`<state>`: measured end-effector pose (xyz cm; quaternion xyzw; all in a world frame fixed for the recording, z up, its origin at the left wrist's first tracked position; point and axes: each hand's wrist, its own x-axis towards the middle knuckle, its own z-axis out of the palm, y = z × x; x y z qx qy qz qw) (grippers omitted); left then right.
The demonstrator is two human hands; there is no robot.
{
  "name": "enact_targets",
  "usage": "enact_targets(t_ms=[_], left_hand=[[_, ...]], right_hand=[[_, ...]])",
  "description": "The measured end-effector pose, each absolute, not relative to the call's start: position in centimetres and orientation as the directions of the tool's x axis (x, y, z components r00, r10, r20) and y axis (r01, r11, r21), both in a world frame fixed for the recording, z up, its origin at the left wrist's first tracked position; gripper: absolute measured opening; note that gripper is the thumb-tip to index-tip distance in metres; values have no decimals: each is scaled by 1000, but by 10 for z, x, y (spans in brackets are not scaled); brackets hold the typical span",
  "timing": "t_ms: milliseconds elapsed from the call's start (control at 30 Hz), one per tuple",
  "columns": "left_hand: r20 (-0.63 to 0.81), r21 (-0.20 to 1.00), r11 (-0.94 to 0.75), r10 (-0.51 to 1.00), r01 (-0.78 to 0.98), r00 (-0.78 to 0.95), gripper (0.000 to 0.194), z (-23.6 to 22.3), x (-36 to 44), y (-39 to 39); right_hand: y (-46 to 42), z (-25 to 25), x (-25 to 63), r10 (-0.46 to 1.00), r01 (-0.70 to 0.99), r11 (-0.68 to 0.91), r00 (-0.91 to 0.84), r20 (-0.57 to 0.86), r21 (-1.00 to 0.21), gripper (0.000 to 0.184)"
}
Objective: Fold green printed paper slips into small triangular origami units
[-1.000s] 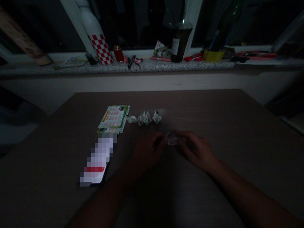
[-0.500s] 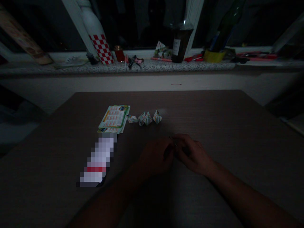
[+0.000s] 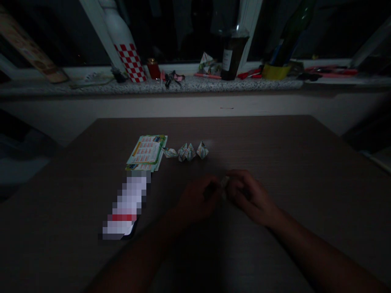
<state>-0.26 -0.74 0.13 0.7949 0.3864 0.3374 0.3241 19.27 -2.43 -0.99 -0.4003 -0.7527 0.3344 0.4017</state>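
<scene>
Over the middle of the dark wooden table (image 3: 275, 142), my left hand (image 3: 198, 197) and my right hand (image 3: 252, 197) are close together. Between their fingertips they pinch a small pale piece of folded paper (image 3: 225, 182); its shape is mostly hidden by the fingers and the dim light. Just beyond the hands, several small folded paper pieces (image 3: 202, 150) with a printed pattern stand in a row. At the row's left end, one folded piece (image 3: 170, 152) touches a stack of printed cards (image 3: 145, 150).
A phone (image 3: 128, 203) with a blurred-out screen lies left of my hands. Along the granite windowsill (image 3: 189, 85) stand a red-and-white checked bottle (image 3: 130, 61), a small red jar (image 3: 153, 69), a dark cup (image 3: 232, 57) and a green bottle (image 3: 295, 32).
My hands have moved slightly apart, and the pale paper between the fingertips shows more. The folded pieces, cards and phone have stayed in place.
</scene>
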Motion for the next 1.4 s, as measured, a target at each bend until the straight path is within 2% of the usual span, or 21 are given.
enact_targets(t_ms=[100, 167, 367, 600, 833, 1000, 1167, 1267, 1400], left_hand=[[272, 843, -405, 888, 353, 370, 5, 4, -6, -7], [257, 885, -355, 912, 301, 321, 5, 5, -6, -7], [68, 991, -102, 945, 89, 320, 30, 2, -5, -4], [-96, 994, 83, 969, 66, 229, 17, 4, -3, 1], [-102, 993, 83, 962, 85, 253, 14, 8, -6, 3], [-126, 991, 132, 933, 4, 336, 15, 7, -7, 2], [-145, 986, 166, 916, -25, 375, 17, 6, -7, 1], [-140, 989, 143, 908, 23, 396, 17, 7, -7, 1], [-93, 975, 8, 923, 222, 374, 22, 6, -7, 0]], right_hand=[[-19, -12, 195, 916, 353, 399, -122, 381, -846, 23], [-17, -12, 195, 935, 315, 351, -68, 347, -882, 22], [-17, -6, 189, 966, 107, 132, -235, 104, -985, 22], [-17, -4, 189, 961, 72, 94, -266, 72, -993, 24], [-18, -6, 189, 949, 27, 98, -304, 85, -995, 21], [-17, -6, 190, 909, -100, 27, -413, 66, -995, 20], [-16, -7, 193, 879, -119, 7, -472, 63, -993, 18], [-16, -6, 194, 879, -106, 7, -474, 57, -994, 17], [-17, -3, 190, 914, 0, 39, -403, 35, -999, 20]])
